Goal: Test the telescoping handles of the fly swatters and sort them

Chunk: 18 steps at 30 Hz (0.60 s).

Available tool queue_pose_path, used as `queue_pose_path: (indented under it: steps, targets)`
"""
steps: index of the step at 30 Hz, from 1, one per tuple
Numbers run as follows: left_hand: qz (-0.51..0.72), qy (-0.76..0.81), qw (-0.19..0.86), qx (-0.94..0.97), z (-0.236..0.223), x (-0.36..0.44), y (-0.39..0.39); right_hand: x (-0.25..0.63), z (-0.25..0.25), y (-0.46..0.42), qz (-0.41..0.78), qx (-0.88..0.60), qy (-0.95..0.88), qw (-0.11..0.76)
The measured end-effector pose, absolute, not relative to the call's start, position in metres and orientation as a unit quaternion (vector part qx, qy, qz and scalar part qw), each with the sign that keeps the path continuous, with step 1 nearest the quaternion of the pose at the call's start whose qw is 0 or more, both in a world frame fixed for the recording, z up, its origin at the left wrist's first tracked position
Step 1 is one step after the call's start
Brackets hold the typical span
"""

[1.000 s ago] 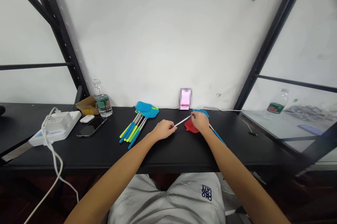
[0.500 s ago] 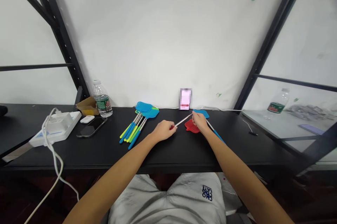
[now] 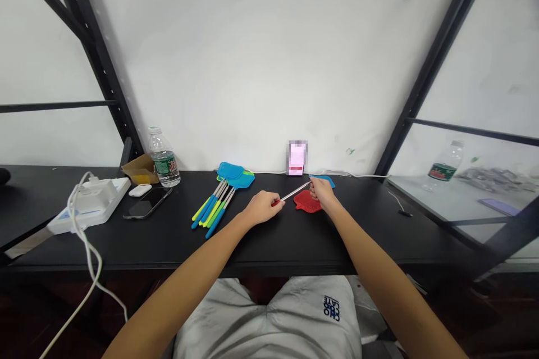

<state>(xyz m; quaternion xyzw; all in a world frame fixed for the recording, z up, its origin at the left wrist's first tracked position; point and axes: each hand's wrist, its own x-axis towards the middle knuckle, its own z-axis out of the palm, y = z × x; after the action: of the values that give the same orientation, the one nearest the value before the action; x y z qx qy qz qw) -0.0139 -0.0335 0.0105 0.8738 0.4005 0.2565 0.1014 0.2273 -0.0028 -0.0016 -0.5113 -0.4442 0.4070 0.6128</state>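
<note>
While the left hand [image 3: 261, 207] and the right hand [image 3: 322, 192] both hold a thin metal fly swatter handle [image 3: 293, 192], it slants between them over the black desk [image 3: 370, 235]. The left hand is closed around its red end. The right hand pinches the far end with its fingers, right over a blue swatter head [image 3: 327, 180].

One red swatter head [image 3: 306, 201] with little holes lies flat on the desk, just below the handle. I cannot tell if the two are joined.

Left of the red swatter head is a pile of swatters [image 3: 236, 175]. Two blue heads show on top, with some green under them. About five blue and lime handles fan out, but they are hard to count.

Farther left are one water bottle [image 3: 164, 162] with a green label, one small cardboard box [image 3: 140, 171] with something yellow in it, one white earbud case [image 3: 140, 190], one black phone [image 3: 147, 203], and one white power strip [image 3: 90, 204] with a white cable [image 3: 87, 252].
</note>
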Motion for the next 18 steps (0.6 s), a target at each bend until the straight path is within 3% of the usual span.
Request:
queue_pose_path:
  steps: [12,18]
  targets:
    - [0.243,0.428,0.084,0.867,0.01,-0.017,-0.029,0.235,0.008,-0.006,0.351,-0.519,-0.381,0.68]
    - [0.226,0.485,0.055,0.843,0.008,-0.018,-0.024,0.241,0.005,-0.004,0.321,-0.538,-0.405,0.666]
